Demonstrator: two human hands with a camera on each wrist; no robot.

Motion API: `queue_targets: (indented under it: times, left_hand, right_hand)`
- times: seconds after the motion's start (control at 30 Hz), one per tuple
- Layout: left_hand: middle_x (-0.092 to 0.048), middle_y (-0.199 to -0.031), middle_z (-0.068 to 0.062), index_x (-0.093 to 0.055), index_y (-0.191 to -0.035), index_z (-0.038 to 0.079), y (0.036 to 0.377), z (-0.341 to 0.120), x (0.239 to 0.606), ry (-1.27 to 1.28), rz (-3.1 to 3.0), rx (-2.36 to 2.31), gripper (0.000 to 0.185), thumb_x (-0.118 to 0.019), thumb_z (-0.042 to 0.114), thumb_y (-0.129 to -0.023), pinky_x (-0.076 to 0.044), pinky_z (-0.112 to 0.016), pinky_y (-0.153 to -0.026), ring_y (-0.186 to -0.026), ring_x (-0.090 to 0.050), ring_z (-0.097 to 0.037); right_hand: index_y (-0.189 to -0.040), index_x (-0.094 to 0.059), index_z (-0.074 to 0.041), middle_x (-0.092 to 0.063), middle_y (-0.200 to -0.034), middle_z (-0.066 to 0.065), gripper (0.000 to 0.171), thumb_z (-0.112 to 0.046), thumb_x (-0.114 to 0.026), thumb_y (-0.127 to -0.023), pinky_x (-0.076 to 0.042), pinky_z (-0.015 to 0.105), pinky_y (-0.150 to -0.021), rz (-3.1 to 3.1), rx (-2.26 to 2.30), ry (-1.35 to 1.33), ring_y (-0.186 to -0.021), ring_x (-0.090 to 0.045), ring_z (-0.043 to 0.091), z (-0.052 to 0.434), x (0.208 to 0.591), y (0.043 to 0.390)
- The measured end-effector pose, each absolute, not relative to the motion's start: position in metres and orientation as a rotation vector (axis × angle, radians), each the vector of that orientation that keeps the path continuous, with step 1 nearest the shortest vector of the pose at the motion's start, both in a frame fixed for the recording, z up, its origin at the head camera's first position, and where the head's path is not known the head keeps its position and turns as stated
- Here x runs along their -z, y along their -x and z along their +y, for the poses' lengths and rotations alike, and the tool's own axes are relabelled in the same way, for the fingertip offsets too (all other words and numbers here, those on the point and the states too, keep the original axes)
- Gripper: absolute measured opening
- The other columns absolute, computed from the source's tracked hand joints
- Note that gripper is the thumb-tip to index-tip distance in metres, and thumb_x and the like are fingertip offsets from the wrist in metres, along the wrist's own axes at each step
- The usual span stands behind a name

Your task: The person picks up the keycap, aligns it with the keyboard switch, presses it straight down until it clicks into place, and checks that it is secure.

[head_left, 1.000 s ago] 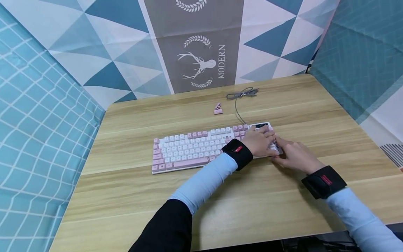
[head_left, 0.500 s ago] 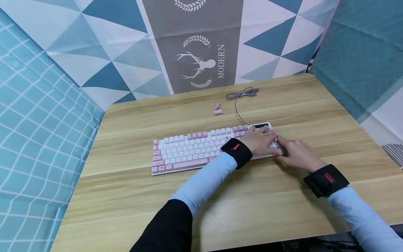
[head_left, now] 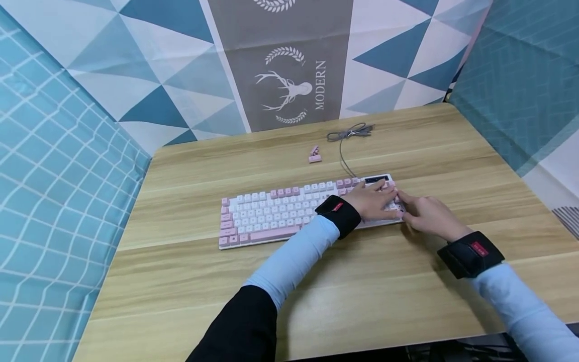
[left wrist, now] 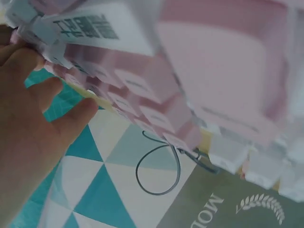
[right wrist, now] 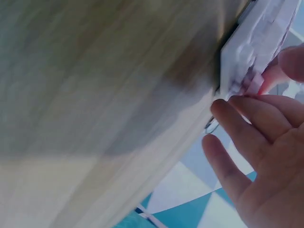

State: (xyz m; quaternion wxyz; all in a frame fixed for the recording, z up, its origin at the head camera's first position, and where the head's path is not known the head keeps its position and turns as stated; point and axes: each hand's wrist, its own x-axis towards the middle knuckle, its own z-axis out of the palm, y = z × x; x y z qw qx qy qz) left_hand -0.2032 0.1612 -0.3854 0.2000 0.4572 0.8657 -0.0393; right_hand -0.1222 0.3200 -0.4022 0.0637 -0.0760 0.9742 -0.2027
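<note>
A white-and-pink keyboard (head_left: 271, 216) lies across the table. My left hand (head_left: 374, 202) rests with spread fingers over its right-hand key block, covering most of those keys; its fingers lie alongside pink keys (left wrist: 152, 109) in the left wrist view. At the keyboard's right end, my right hand (head_left: 429, 216) has thumb and fingertips around the edge keys. The right wrist view has a pink keycap (right wrist: 255, 83) at these fingertips, apparently pinched, though blur and the fingers partly hide the contact. Beside it, some key positions (head_left: 397, 205) look bare of caps.
Several loose pink keycaps (head_left: 314, 155) lie behind the keyboard. A grey cable (head_left: 350, 133), tied in a bundle, runs from the keyboard's back edge. Patterned cloth (head_left: 289, 65) hangs behind the wooden table (head_left: 203, 291).
My right hand shifts slightly at the keyboard's right end, and its wrist moves a little right. The left hand stays over the keys. The whole view shifts slightly.
</note>
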Motion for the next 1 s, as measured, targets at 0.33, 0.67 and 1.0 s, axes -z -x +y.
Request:
queue_targets:
  times: [0.33,0.67,1.0]
  left_hand:
    - [-0.014,-0.155,0.016,-0.013,-0.149,0.03,0.194,0.167,0.388,-1.344,2.561,0.412,0.073,-0.021,0.07,-0.089,-0.011,-0.04,-0.118,-0.146,-0.003,-0.008]
    - [-0.016,-0.155,0.014,-0.015,-0.149,0.029,0.19,0.168,0.39,-1.347,2.59,0.48,0.072,-0.02,0.069,-0.09,-0.015,-0.039,-0.117,-0.146,-0.007,-0.009]
    - [-0.019,-0.154,0.015,-0.021,-0.148,0.028,0.183,0.172,0.393,-1.36,2.629,0.578,0.07,-0.018,0.068,-0.09,-0.018,-0.035,-0.116,-0.145,-0.011,-0.007]
  right_hand:
    - [-0.133,-0.037,0.014,-0.059,-0.113,0.033,0.061,-0.011,-0.059,-0.081,-0.03,0.025,-0.048,3.053,0.503,0.276,-0.051,-0.041,0.013,0.313,0.408,0.118]
    - [-0.134,-0.036,0.013,-0.046,-0.132,0.032,0.064,-0.011,-0.06,-0.08,-0.046,0.041,-0.073,3.021,0.496,0.255,-0.091,-0.058,0.031,0.309,0.409,0.118]
    - [-0.137,-0.032,0.01,-0.04,-0.137,0.032,0.065,-0.012,-0.058,-0.082,-0.042,0.056,-0.093,2.976,0.508,0.223,-0.115,-0.052,0.043,0.309,0.41,0.116]
